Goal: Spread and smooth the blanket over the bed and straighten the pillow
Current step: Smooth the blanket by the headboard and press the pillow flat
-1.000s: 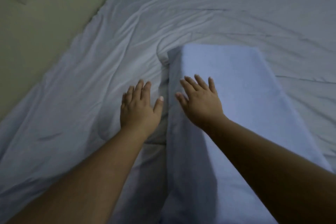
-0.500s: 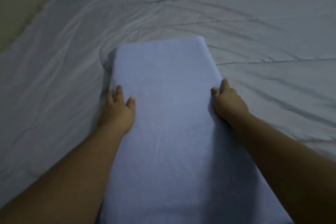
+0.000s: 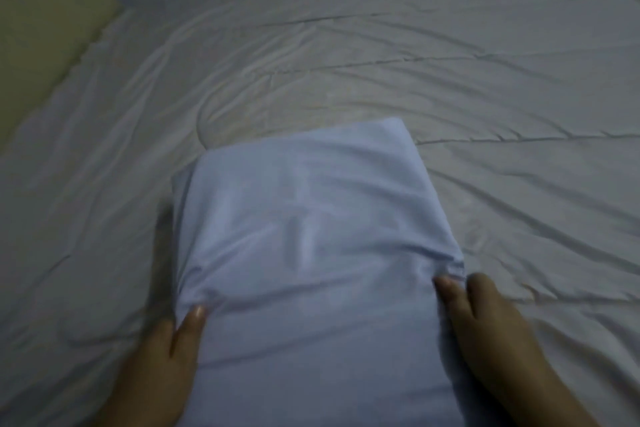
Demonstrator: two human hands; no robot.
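The pale blue pillow lies lengthwise on the wrinkled grey blanket in the near middle of the bed, well apart from the headboard. The left hand grips its left edge, thumb on top, and the right hand pinches its right edge, so the cover bunches at both grips (the fingers underneath are hidden). The risk I see is that only loose cover is held, so a tug could twist it round the filling or ruck the blanket beneath; no brand, label or writing is readable.
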